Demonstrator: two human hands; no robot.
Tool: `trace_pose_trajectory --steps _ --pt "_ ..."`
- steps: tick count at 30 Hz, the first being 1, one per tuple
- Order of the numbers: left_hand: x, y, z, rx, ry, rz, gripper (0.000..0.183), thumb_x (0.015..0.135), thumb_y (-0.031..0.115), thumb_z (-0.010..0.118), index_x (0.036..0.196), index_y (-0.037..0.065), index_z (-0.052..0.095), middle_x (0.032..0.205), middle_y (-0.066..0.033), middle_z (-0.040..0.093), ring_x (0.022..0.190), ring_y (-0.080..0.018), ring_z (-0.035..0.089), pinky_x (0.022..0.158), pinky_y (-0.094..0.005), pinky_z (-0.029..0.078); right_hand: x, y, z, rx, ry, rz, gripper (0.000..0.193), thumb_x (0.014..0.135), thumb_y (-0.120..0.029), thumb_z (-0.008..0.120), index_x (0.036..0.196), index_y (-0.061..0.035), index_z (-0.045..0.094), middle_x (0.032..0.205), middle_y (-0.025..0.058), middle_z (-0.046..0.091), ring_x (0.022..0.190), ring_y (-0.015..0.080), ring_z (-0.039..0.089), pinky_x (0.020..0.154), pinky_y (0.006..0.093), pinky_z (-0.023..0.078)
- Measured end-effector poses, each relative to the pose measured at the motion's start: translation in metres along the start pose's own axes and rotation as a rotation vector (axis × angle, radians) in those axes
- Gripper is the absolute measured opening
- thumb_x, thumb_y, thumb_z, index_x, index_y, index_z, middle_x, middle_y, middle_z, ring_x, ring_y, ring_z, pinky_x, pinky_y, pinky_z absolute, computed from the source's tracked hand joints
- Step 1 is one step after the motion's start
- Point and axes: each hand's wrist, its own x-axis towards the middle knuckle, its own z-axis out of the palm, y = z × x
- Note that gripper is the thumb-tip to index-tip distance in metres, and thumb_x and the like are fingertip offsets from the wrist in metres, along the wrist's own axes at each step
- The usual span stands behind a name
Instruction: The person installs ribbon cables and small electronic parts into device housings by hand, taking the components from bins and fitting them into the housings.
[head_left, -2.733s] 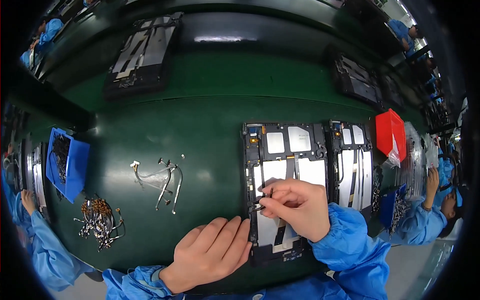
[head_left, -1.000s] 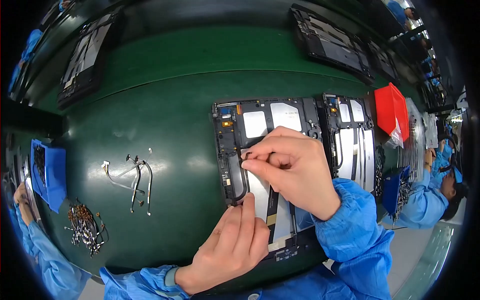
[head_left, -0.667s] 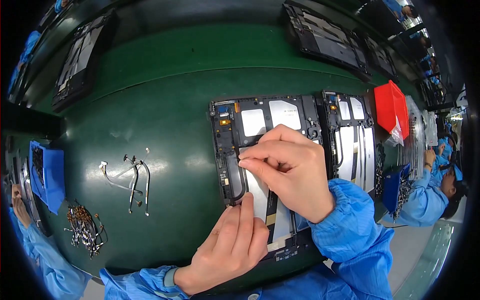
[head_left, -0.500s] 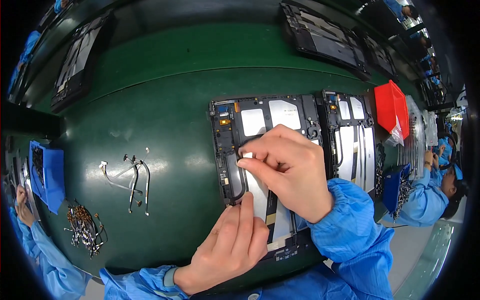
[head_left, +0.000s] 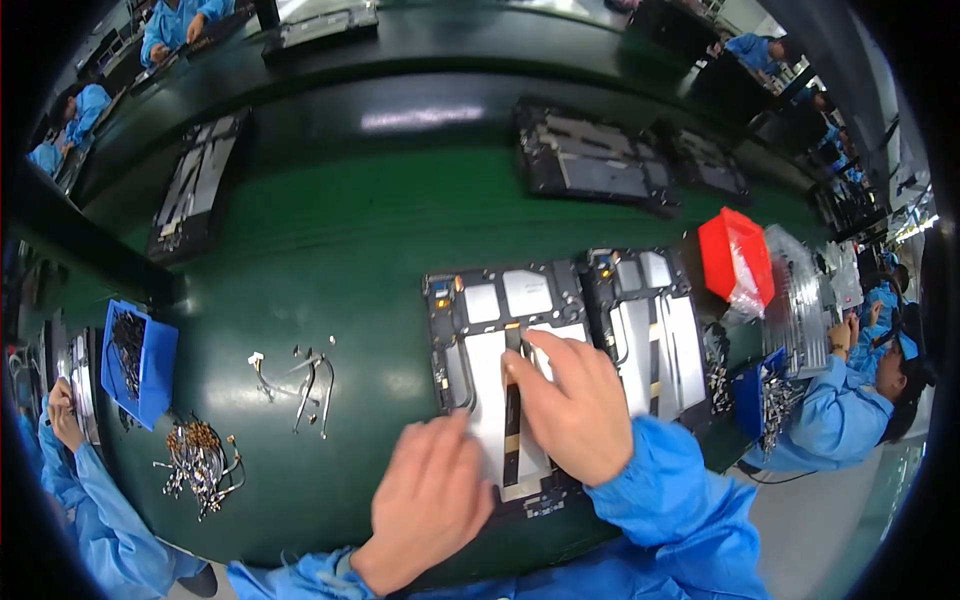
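The green surface carries a device near the person, with a second device just right of it. The left hand, blurred, lies loosely open by the first's lower left edge; the right is over its middle, its grip unclear. A red bin stands rightward; co-workers in blue sit around the room.

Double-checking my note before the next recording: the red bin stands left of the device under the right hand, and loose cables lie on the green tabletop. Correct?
Not quite: the head view shows the red bin to the right of the device under the right hand. Loose cables do lie on the green tabletop.
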Motion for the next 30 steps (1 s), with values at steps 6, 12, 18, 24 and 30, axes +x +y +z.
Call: trace_pose_trajectory --steps 6,12,18,24,30 --pt "-0.028 0.028 0.028 -0.386 0.073 -0.437 0.065 0.091 0.022 0.057 0.14 -0.009 0.029 0.149 -0.0304 0.024 0.138 -0.0458 0.025 0.114 -0.0547 0.016 -0.049 0.01 -0.002 0.331 -0.043 0.09 0.044 0.083 -0.002 0.064 0.126 -0.0024 0.056 0.134 0.019 0.046 0.125 0.0383 0.044 0.103 0.0446 0.04" --pt "-0.013 0.042 0.034 -1.234 0.465 -0.601 0.069 0.082 -0.004 0.065 0.142 -0.005 0.03 0.147 -0.0227 0.034 0.135 -0.0269 0.037 0.109 -0.0376 0.035 -0.051 0.009 -0.009 0.664 0.059 0.225 0.049 0.088 0.0 0.056 0.136 -0.0033 0.047 0.138 0.0196 0.041 0.128 0.0391 0.04 0.108 0.0449 0.036" --pt "0.023 -0.042 -0.043 -1.272 0.54 -0.614 0.071 0.078 -0.008 0.069 0.141 -0.001 0.037 0.144 -0.0189 0.041 0.13 -0.0267 0.045 0.103 -0.0354 0.043 -0.06 0.039 -0.09 0.556 0.112 0.176 0.053 0.086 0.001 0.057 0.137 -0.0044 0.046 0.136 0.0194 0.046 0.126 0.0371 0.045 0.107 0.0399 0.037" --pt "0.132 -0.211 -0.054 -1.289 0.642 -0.586 0.07 0.079 -0.005 0.071 0.14 0.0 0.036 0.138 -0.0201 0.044 0.108 -0.0257 0.058 0.092 -0.0363 0.051 -0.028 0.127 -0.093 0.738 0.223 0.376 0.047 0.086 -0.001 0.062 0.132 -0.0051 0.052 0.126 0.015 0.057 0.113 0.0249 0.058 0.091 0.0351 0.051" --pt "0.157 -0.334 -0.047 -0.932 0.649 -0.532 0.076 0.08 0.006 0.075 0.142 0.001 0.032 0.126 -0.0193 0.056 0.116 -0.0289 0.056 0.1 -0.0381 0.045 0.041 0.229 -0.027 0.556 0.181 0.561 0.044 0.087 -0.017 0.066 0.127 -0.0038 0.054 0.12 0.0199 0.062 0.111 0.029 0.061 0.09 0.0375 0.051"
